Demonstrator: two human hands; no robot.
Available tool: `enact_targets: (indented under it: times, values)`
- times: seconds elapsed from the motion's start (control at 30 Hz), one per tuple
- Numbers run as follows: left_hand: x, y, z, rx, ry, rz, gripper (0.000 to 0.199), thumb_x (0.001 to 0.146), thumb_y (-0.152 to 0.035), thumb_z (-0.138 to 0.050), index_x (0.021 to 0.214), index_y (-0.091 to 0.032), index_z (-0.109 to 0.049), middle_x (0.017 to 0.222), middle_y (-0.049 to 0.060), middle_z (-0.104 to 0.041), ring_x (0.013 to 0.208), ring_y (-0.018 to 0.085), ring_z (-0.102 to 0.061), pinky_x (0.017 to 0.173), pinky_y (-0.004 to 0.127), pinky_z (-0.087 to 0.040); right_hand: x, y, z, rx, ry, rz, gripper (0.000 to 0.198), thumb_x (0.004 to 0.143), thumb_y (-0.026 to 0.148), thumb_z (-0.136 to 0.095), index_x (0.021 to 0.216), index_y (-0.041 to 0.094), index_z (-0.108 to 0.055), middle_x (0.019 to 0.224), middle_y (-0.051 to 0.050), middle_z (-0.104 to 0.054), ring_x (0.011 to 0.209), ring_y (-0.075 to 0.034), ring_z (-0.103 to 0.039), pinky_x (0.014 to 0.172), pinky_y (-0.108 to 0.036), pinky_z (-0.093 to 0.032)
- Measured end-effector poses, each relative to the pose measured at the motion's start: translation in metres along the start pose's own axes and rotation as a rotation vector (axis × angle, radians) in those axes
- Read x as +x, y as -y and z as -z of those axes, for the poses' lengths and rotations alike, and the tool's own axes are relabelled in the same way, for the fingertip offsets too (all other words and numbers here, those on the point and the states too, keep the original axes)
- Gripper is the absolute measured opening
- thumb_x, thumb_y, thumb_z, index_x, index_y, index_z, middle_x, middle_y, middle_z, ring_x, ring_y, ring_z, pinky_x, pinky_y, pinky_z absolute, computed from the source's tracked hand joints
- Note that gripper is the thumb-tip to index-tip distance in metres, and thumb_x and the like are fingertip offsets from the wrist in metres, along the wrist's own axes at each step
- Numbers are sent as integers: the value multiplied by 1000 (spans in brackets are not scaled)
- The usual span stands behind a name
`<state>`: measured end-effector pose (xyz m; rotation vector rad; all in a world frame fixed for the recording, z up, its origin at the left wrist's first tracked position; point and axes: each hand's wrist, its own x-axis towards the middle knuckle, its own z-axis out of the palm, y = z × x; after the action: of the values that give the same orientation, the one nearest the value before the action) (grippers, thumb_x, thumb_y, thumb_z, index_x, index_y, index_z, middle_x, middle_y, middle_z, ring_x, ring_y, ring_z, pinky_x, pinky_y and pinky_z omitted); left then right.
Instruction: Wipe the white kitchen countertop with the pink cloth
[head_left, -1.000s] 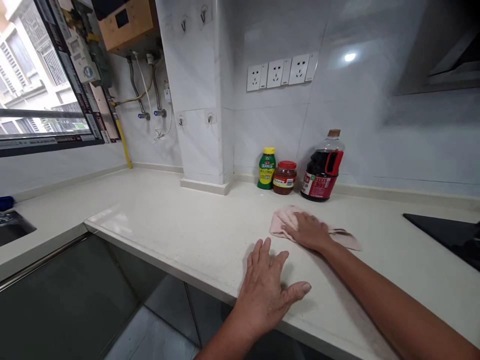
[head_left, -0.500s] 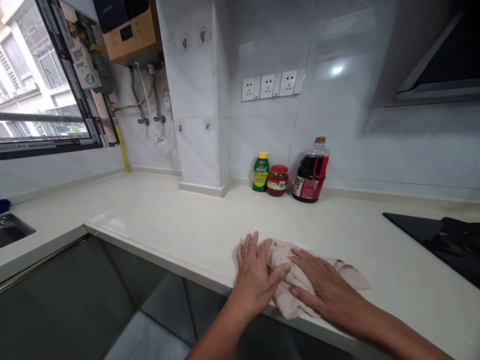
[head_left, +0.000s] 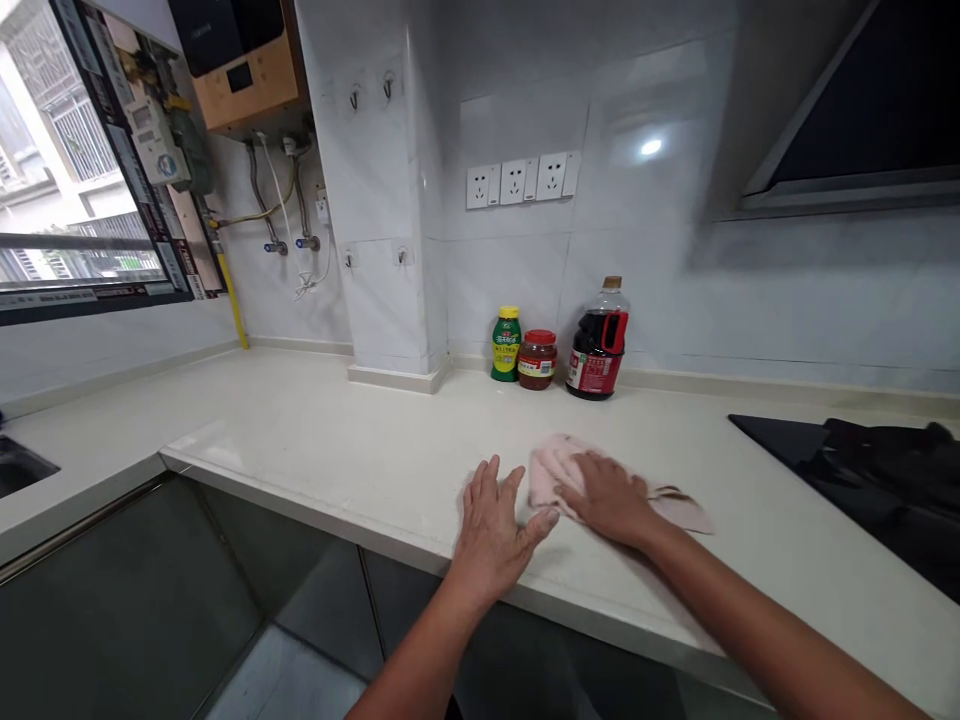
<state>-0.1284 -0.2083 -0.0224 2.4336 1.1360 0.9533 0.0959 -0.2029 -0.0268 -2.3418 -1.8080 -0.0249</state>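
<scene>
My right hand (head_left: 611, 498) presses down on a pale pink cloth (head_left: 551, 470), its fingers bent over the folds. The cloth lies bunched on the white countertop (head_left: 360, 440), a flatter end trailing out to the right under my wrist. To the left, apart from the cloth, my left hand (head_left: 495, 530) is open by the counter's front edge, fingers spread and nothing held. Whether its palm touches the surface I cannot tell.
Against the back wall stand a green bottle with a yellow cap (head_left: 506, 345), a red-lidded jar (head_left: 537, 360) and a large dark sauce bottle (head_left: 598, 345). A black stove (head_left: 862, 480) is at right, a sink (head_left: 22, 468) at far left. Grey cabinets (head_left: 300, 560) run below.
My right hand has pushed the cloth away from the front edge, toward the wall. My left hand, earlier against the cloth's left side, is now clear of it. The view has shifted slightly.
</scene>
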Motion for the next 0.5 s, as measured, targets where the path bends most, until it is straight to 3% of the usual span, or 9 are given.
enact_targets:
  times: [0.13, 0.23, 0.3, 0.37, 0.43, 0.5]
  values:
    - [0, 5, -3, 3, -70, -70, 61, 96, -57, -51, 146, -23, -47, 160, 13, -35, 151, 30, -25, 120, 54, -27, -50, 35, -4, 62, 65, 245, 72, 95, 63, -33, 154, 22, -31, 164, -8, -20, 151, -31, -14, 120, -58, -17]
    - [0, 6, -1, -35, -53, -141, 51, 98, -54, -48, 138, -23, -55, 149, 10, -52, 143, 26, -41, 118, 50, -32, -82, 29, 3, 183, 113, 366, 80, 94, 70, -33, 155, 18, -28, 164, -10, -16, 152, -29, -8, 123, -56, -10]
    - [-1, 5, 1, -68, 3, -201, 48, 97, -54, -51, 134, -25, -58, 141, 8, -60, 137, 24, -49, 115, 47, -37, -92, 14, 10, 315, 132, 425, 79, 92, 70, -41, 155, 22, -30, 164, -7, -20, 151, -28, -13, 123, -54, -13]
    - [-1, 5, 2, -74, 40, -243, 50, 93, -54, -58, 135, -25, -57, 140, 8, -61, 134, 25, -51, 113, 46, -40, -96, -9, 16, 504, 96, 424, 72, 93, 68, -44, 151, 27, -36, 161, -6, -29, 147, -25, -27, 122, -48, -25]
    - [-1, 6, 2, -58, 17, -264, 57, 89, -52, -64, 138, -25, -54, 147, 10, -54, 137, 27, -48, 113, 47, -40, -97, -37, 17, 635, -28, 341, 65, 94, 66, -41, 144, 26, -44, 155, -8, -38, 140, -24, -39, 116, -44, -36]
    - [-1, 7, 3, -35, -38, -300, 57, 88, -46, -67, 139, -24, -53, 154, 13, -46, 142, 29, -42, 115, 50, -37, -100, -69, 13, 610, -174, 242, 61, 94, 66, -38, 137, 25, -52, 150, -10, -44, 136, -26, -43, 113, -47, -39]
